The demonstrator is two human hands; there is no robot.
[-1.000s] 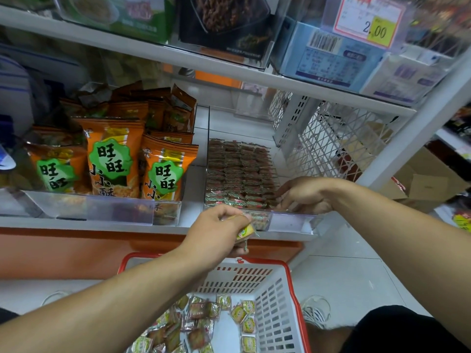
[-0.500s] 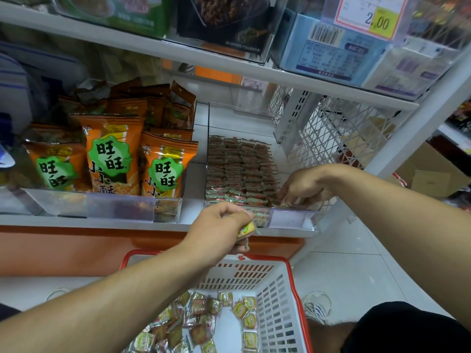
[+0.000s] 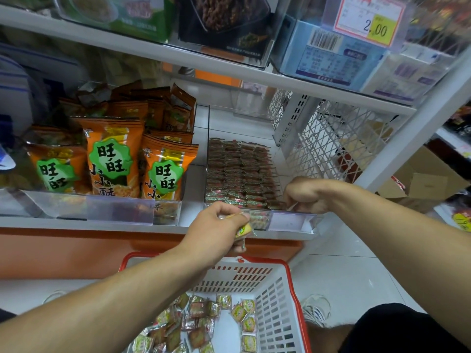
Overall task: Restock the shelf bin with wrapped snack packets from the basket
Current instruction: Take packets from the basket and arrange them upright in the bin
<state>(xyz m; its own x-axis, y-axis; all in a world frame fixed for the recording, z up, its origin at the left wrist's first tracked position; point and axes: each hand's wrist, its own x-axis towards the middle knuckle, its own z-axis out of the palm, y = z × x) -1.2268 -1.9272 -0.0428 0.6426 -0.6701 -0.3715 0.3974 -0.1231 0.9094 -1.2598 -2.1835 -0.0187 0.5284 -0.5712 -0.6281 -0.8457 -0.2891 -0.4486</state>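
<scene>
The clear shelf bin [image 3: 290,221] sat at the front edge of the white shelf [image 3: 198,115], packed with rows of wrapped snack packets [image 3: 239,171] standing on edge. The right hand [image 3: 305,194] reached into the bin's front right corner, its fingers curled down among the front row; whether they pinched a packet could not be told. The left hand [image 3: 216,230] hovered just in front of the bin, fingers clamped on a few yellow-green packets [image 3: 243,230]. Below it stood the red-rimmed white basket [image 3: 275,299], with more loose packets [image 3: 201,319] scattered on its floor. Left of the bin, orange snack bags [image 3: 114,159] stood behind a clear divider [image 3: 102,207]. A price tag [image 3: 369,19] hung above.
</scene>
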